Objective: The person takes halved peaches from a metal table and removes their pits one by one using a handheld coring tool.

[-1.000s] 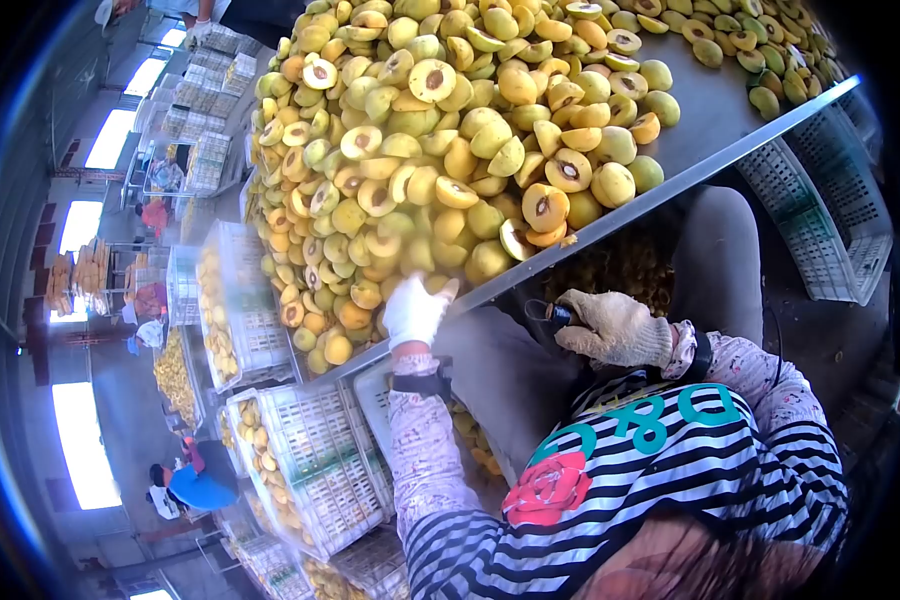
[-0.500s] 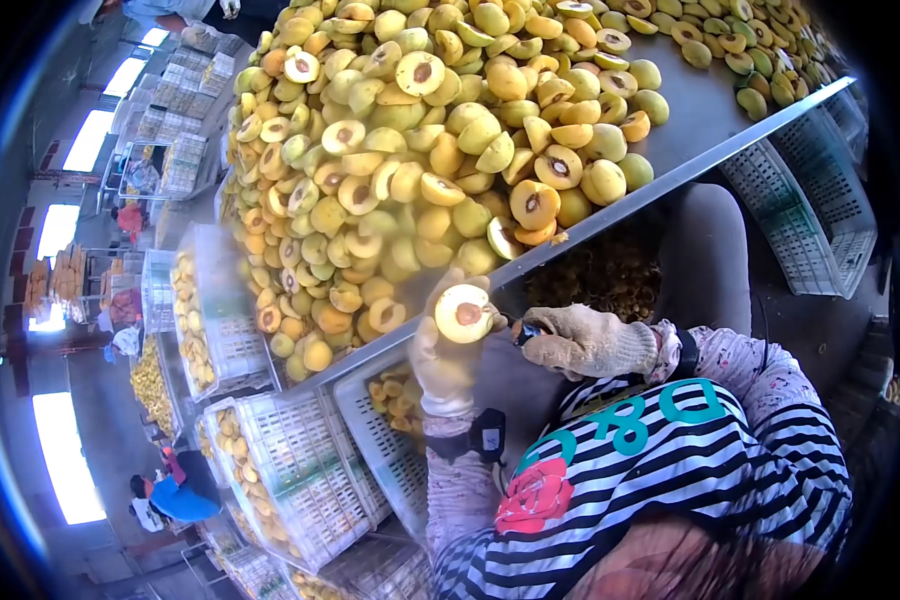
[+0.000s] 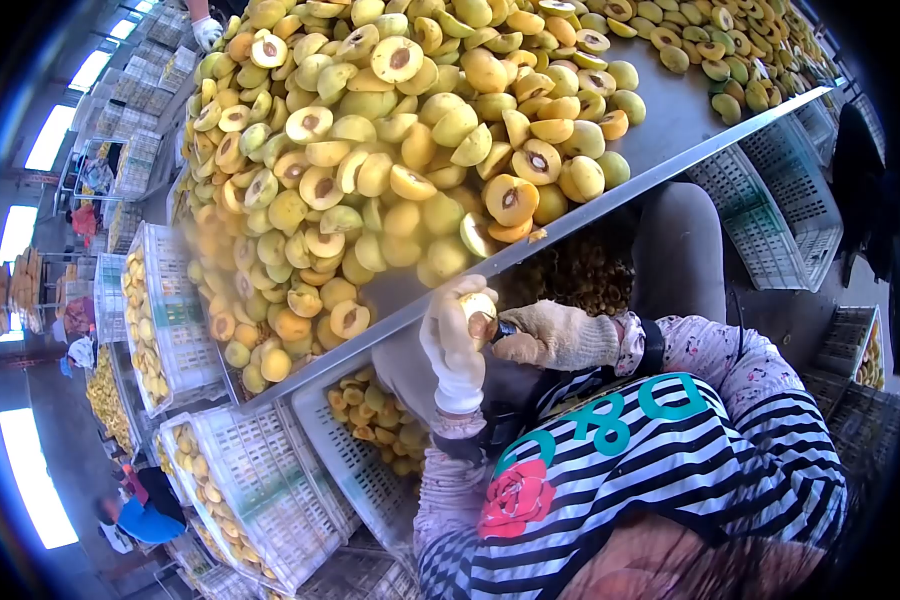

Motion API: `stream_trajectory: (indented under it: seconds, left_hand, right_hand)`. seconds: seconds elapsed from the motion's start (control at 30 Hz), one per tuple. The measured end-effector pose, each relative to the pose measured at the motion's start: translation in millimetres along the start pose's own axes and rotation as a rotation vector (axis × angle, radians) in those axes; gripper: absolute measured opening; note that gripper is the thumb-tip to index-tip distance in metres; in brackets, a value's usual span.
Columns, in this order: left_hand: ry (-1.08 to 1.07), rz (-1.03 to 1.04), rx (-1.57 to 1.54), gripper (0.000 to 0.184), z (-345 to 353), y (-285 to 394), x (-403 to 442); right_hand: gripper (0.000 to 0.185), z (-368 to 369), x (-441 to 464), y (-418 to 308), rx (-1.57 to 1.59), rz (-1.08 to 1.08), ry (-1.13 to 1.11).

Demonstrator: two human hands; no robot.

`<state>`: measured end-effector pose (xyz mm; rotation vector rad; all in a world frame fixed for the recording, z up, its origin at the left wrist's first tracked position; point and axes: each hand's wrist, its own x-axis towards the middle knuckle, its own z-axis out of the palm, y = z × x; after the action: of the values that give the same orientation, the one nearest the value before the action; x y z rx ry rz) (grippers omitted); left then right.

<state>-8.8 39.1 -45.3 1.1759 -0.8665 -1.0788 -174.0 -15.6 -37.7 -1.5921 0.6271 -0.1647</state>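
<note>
My left hand (image 3: 454, 350), in a pale glove, is closed around a halved yellow stone fruit (image 3: 478, 314), its cut face and brown centre turned toward my right hand. My right hand (image 3: 562, 338), in a knitted glove, grips a small dark-handled tool (image 3: 505, 328). The tool's tip meets or nearly meets the fruit's centre; its exact shape is hidden. Both hands are just on my side of the metal table's raised edge (image 3: 635, 187). Beyond that edge lies a large heap of halved stone fruit (image 3: 370, 180), many with brown pits showing.
Below my left arm stands a white crate (image 3: 355, 465) holding fruit pieces. Filled crates (image 3: 270, 490) are stacked to the left, and other crates (image 3: 770, 210) stand at right. Dark scraps (image 3: 580, 275) lie under the table edge. A co-worker's gloved hand (image 3: 208, 33) is at the upper left.
The fruit half has turned from facing up at me to facing my right hand, and the tool has come to its centre. The whole view has shifted slightly.
</note>
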Motion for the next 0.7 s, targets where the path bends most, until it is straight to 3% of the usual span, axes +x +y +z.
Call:
stream_trajectory:
  seconds: [0.1, 0.13, 0.17, 0.23, 0.27, 0.3, 0.37, 0.5, 0.57, 0.7]
  left_hand:
    - [-0.237, -0.279, 0.096, 0.031, -18.7, 2.3, 12.4]
    - [-0.288, -0.246, 0.169, 0.030, -21.1, 4.1, 19.0]
    - [-0.340, -0.211, 0.245, 0.031, -21.7, 5.7, 23.3]
    - [-0.075, -0.153, 0.028, 0.033, 1.0, 6.9, 16.6]
    - [-0.089, 0.181, 0.178, 0.034, 4.8, -1.8, 19.0]
    - [0.119, 0.179, -0.011, 0.034, 19.8, -10.8, 3.2]
    - [0.285, 0.238, -0.264, 0.035, 34.3, -15.7, -2.3]
    - [0.011, -0.032, -0.297, 0.035, 18.9, 1.9, 7.9]
    - [-0.125, -0.192, -0.190, 0.035, 16.5, 16.3, 15.8]
    - [-0.488, -0.392, -0.189, 0.039, 9.1, 26.9, 35.3]
  right_hand:
    - [0.042, -6.7, 0.7, 7.7, -0.112, 0.072, -0.093]
    - [0.048, -0.2, 2.5, 15.5, -0.007, -0.064, -0.042]
    - [0.048, -1.8, 2.1, 22.5, 0.208, 0.082, -0.145]
    - [0.049, -10.1, 3.5, 27.7, 0.636, 0.369, -0.336]
    - [0.047, -4.3, 0.5, 29.3, 0.837, 0.334, -0.369]
    - [0.046, 3.3, -3.0, 31.5, 1.041, 0.296, -0.402]
    - [0.044, 3.2, -7.7, 22.8, 1.007, 0.345, -0.376]
    - [0.040, 5.1, -8.7, 14.0, 0.461, 0.135, -0.182]
    - [0.044, 21.8, -4.2, 25.4, 0.435, -0.089, 0.011]
    - [0.050, 5.7, -18.6, 26.7, 0.779, 0.219, -0.350]
